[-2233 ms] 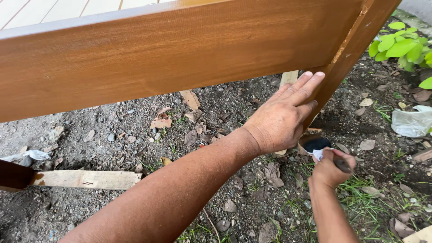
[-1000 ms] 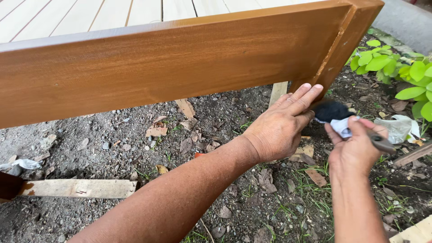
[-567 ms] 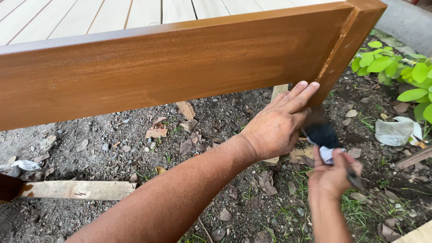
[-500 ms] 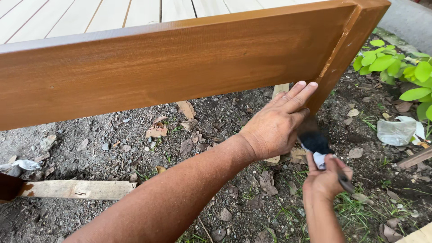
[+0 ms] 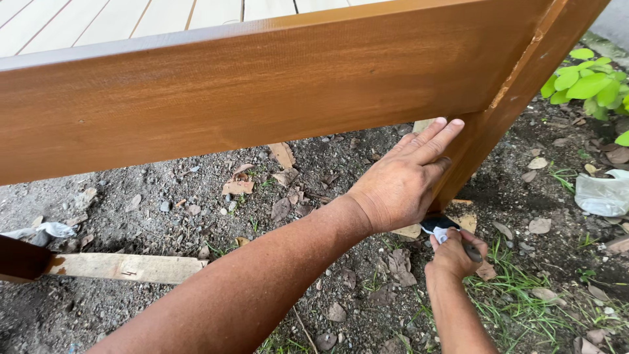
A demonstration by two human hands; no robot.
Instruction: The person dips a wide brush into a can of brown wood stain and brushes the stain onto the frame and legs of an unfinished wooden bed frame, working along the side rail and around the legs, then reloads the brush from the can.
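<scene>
My left hand (image 5: 405, 179) lies flat with fingers together against the lower edge of a brown stained wooden board (image 5: 262, 98), beside the slanted brown leg (image 5: 517, 111). My right hand (image 5: 455, 254) is lower down, closed on a small paintbrush (image 5: 440, 228) with dark bristles and a pale ferrule. The bristles sit near the foot of the leg, just above the ground. The brush handle is mostly hidden in my fist.
Bare soil with dry leaves, stones and some grass lies below. A pale wooden strip (image 5: 124, 267) rests on the ground at left. A crumpled clear plastic bag (image 5: 603, 195) lies at right, under a green leafy plant (image 5: 583, 82). Pale deck boards (image 5: 131, 16) run behind.
My right hand has carried the brush down along the leg from near the board's lower corner to the leg's foot. My left hand has stayed pressed on the board.
</scene>
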